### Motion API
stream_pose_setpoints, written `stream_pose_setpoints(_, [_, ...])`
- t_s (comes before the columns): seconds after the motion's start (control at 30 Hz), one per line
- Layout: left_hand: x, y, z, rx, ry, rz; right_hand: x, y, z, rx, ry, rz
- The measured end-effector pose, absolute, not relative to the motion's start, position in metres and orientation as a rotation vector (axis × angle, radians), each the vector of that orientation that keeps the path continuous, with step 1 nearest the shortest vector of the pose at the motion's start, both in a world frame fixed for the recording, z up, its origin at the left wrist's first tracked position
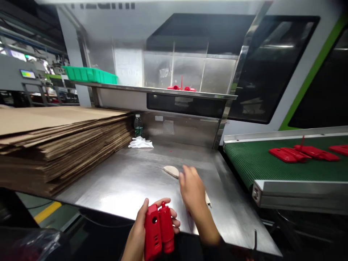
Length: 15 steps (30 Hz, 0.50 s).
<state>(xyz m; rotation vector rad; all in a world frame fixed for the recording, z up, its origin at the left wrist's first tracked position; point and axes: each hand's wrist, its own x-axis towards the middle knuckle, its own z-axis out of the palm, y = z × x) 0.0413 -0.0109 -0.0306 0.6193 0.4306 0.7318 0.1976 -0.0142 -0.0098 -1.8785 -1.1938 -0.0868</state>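
My left hand (140, 232) grips two red plastic parts (157, 231) stacked side by side, held upright over the near edge of the steel table (130, 181). My right hand (191, 188) reaches over the table with fingers slightly apart, resting on a pale knife-like tool (172, 170) whose tip shows under the wrist. Whether the fingers close on the tool I cannot tell.
A thick stack of flat cardboard (59, 141) fills the left. A water bottle (138, 126) and white gloves (140, 143) sit at the back. A green conveyor (261, 159) on the right carries red parts (301, 153). A shelf holds a green bin (91, 74).
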Motion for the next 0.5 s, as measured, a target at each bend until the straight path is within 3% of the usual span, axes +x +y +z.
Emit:
stream_pose_setpoints(0.2, [0.011, -0.018, -0.033, 0.685, 0.358, 0.843, 0.193, 0.075, -0.003, -2.057, -1.142, -0.153])
stream_pose_setpoints(0.4, [0.003, -0.021, -0.035, 0.701, 0.387, 0.956, 0.156, -0.025, 0.001, -1.926, -1.438, -0.072])
stream_pose_setpoints(0.5, [0.009, -0.023, -0.043, 0.713, 0.489, 0.942, 0.122, -0.085, -0.01, -1.824, -1.097, 0.012])
